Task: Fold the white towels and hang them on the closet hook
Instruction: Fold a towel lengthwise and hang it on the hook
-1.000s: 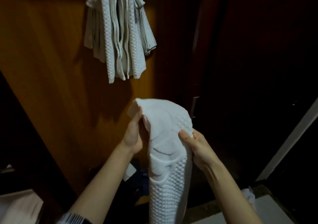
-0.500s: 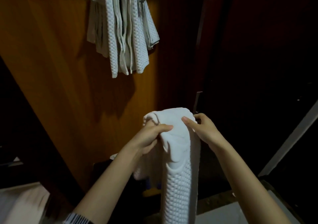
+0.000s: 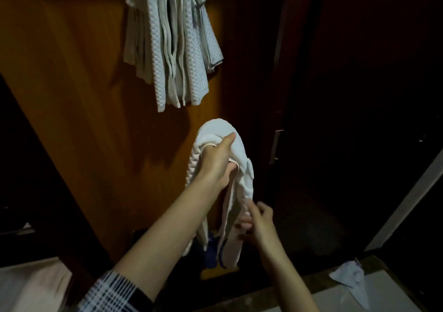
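While the left hand [image 3: 215, 160] grips the folded top of a white towel [image 3: 239, 182] with its fingers curled into the cloth and the thumb stretched over the fold, the towel hangs down in long doubled layers in front of an orange-brown wooden closet panel [image 3: 84, 120]. Lower and to the right, the right hand [image 3: 257, 220] touches the hanging layers near their lower part; its fingers are bent against the cloth, but blur hides whether they pinch it. The towel's bottom ends dangle just left of that hand, above something blue [image 3: 212, 251] low in the dark closet.

Higher up on the panel, well apart from the held towel, a bunch of hanging towels [image 3: 172, 45] with a waffle texture droops from a point beyond the top edge of the view. A checked sleeve [image 3: 112, 295] covers the left forearm at the near edge. To the right stands a dark door with a metal handle [image 3: 275, 146]. A pale crumpled cloth [image 3: 351, 280] lies at the near right on a light surface.
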`<move>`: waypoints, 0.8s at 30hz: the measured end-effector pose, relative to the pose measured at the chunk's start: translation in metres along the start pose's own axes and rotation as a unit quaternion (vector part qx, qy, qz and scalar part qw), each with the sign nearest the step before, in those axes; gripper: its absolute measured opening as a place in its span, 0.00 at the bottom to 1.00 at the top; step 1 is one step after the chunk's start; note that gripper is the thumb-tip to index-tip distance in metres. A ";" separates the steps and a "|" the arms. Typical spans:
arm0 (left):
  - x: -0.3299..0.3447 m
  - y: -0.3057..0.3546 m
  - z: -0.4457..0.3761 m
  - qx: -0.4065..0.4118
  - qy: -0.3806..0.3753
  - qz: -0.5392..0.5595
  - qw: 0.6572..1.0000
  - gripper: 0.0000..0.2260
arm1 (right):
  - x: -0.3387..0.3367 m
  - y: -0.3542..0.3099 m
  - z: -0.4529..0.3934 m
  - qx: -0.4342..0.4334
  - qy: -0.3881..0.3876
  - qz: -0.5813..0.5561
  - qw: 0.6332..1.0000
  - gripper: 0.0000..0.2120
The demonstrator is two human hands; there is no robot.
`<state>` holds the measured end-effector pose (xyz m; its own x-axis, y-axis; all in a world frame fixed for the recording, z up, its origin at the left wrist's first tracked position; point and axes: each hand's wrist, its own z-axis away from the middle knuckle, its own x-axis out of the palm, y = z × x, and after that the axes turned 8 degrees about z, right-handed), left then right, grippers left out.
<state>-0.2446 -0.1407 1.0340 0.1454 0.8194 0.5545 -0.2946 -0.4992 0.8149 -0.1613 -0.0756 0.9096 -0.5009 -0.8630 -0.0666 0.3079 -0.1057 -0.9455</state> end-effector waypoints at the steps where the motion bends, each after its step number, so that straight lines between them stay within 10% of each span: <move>1: 0.005 0.002 0.001 0.010 0.010 -0.007 1.000 0.09 | 0.008 -0.002 0.004 -0.081 0.062 0.085 0.991 0.32; 5: 0.020 0.011 0.008 0.023 0.004 -0.073 0.997 0.25 | 0.024 -0.020 0.010 -0.339 0.307 0.334 0.824 0.25; 13: 0.037 0.046 0.018 -0.039 -0.097 -0.119 0.987 0.28 | 0.015 -0.006 -0.013 -0.423 0.215 0.319 0.820 0.25; 20: 0.031 0.067 0.024 -0.034 -0.092 -0.112 0.989 0.08 | -0.014 0.014 -0.034 -0.505 0.235 0.488 0.672 0.28; 24: 0.041 0.072 0.028 0.009 -0.076 -0.111 0.991 0.09 | 0.004 0.017 -0.033 -0.451 0.312 0.429 0.718 0.17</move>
<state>-0.2334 -0.1508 1.1203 0.3466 0.8582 0.3787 -0.2225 -0.3170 0.9220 -0.1852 -0.0645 0.8828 -0.7914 0.0003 -0.6113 0.2120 0.9381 -0.2740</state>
